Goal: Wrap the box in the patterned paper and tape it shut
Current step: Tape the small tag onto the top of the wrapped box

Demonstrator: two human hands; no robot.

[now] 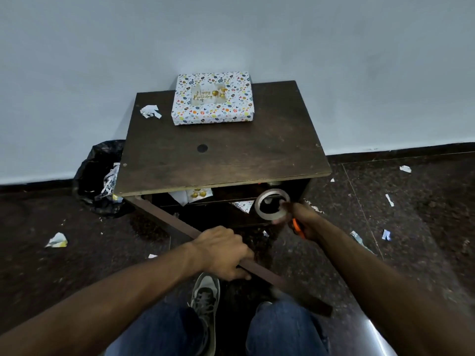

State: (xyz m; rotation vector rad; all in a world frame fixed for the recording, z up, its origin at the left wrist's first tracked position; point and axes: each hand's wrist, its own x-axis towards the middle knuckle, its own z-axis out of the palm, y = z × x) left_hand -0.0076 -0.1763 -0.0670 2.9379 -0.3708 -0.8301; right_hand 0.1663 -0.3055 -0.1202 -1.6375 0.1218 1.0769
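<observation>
The flat box wrapped in white, colourfully dotted paper [212,98] lies at the far edge of the dark wooden cabinet's top [221,152], a crumpled paper scrap [150,111] near its left. The left hand [222,253] grips the open brown cabinet door's edge [259,268]. The right hand [299,219] pinches a clear tape roll [272,203] and holds an orange-handled tool [298,228].

One wrapped box [212,98]; one tape roll [272,203]; one table [223,155]; two hands.

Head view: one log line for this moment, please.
box: wrapped, on table | left hand: grips cabinet door | right hand: tape roll, scissors
</observation>
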